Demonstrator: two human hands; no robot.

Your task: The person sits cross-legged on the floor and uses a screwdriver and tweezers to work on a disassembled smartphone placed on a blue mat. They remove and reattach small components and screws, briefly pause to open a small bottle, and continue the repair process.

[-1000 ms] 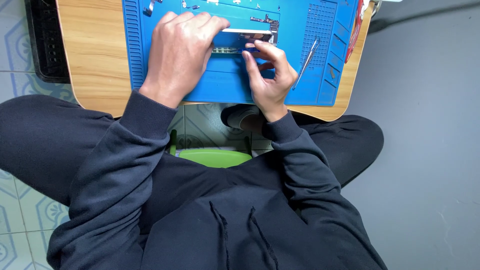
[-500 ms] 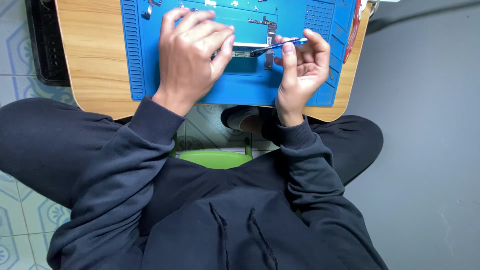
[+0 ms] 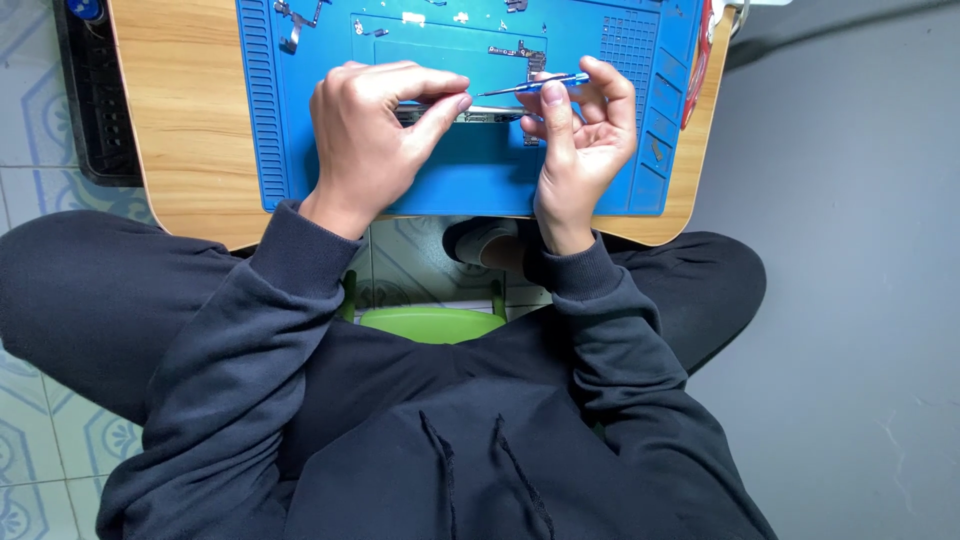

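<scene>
My left hand (image 3: 375, 135) rests on a blue work mat (image 3: 470, 175) and pinches the left end of a thin flat device (image 3: 485, 116) held edge-up between thumb and fingers. My right hand (image 3: 580, 130) supports the device's right end and holds a slim blue-handled screwdriver (image 3: 535, 85) between thumb and fingers, its tip pointing left above the device. Most of the device is hidden by my fingers.
The mat lies on a small wooden table (image 3: 190, 130). Small metal parts (image 3: 295, 25) and a strip-shaped part (image 3: 520, 52) lie at the mat's far side. A black tray (image 3: 90, 100) sits left of the table. A green stool (image 3: 430, 322) shows below my sleeves.
My right hand picked up the screwdriver from the mat and brought it over the device. The device has turned from lying flat to edge-up between both hands.
</scene>
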